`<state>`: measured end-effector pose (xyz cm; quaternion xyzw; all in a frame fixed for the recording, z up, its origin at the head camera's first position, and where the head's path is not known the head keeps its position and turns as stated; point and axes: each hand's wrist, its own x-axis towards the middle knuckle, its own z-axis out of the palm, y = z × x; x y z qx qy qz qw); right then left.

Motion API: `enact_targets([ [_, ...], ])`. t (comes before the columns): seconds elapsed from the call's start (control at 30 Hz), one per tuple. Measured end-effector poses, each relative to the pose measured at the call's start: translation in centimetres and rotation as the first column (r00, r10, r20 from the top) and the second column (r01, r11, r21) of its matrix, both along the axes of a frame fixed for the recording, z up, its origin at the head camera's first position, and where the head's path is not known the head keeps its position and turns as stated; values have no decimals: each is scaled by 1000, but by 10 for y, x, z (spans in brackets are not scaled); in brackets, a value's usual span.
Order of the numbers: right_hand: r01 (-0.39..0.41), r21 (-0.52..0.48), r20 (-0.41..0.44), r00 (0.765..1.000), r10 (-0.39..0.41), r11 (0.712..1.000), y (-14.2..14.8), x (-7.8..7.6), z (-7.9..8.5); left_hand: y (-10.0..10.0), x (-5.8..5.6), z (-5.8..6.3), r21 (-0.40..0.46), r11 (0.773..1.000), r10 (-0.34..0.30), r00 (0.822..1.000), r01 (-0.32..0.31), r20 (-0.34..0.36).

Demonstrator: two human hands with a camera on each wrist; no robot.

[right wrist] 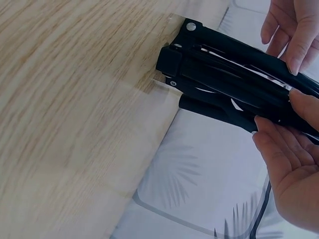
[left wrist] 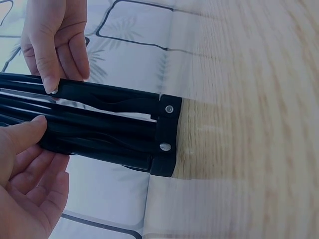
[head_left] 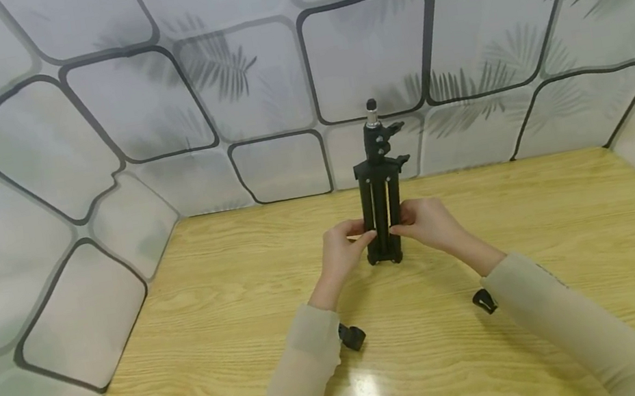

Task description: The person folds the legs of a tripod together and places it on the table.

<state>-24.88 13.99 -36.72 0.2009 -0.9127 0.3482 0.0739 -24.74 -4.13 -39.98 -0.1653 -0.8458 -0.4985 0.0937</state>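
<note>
A folded black tripod stand (head_left: 377, 178) stands upright near the back of the wooden table, its legs drawn in close around the centre. It has a silver stud at the top and knobs on its right side. My left hand (head_left: 341, 249) grips the left leg low down, thumb in front and fingers behind. On the opposite side, my right hand (head_left: 429, 227) holds the right leg at a similar height. In the left wrist view, silver rivets show at the bottom joints of the legs (left wrist: 109, 92). The right wrist view shows the right hand (right wrist: 294, 169) with its fingertips curled against a leg.
The wood-grain table (head_left: 217, 311) ends at a patterned backdrop (head_left: 262, 82) close behind the stand. Small black pieces show beside each sleeve, one by the left forearm (head_left: 353, 337) and one by the right cuff (head_left: 485, 301).
</note>
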Motion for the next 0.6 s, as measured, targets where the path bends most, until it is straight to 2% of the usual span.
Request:
enact_targets([
  [0.3,4,16,-8,1000,-4,1000,-1,0,0,0,0,2,-4,1000,7,999,-7,35],
  [0.47,-34,11,-1,999,34,999,2,0,1,-1,-3,7,-107,994,2,1000,-2,-3],
  [0.6,-45,29,17,999,44,999,9,-1,5,-2,-6,9,-160,987,-35,999,31,-22],
])
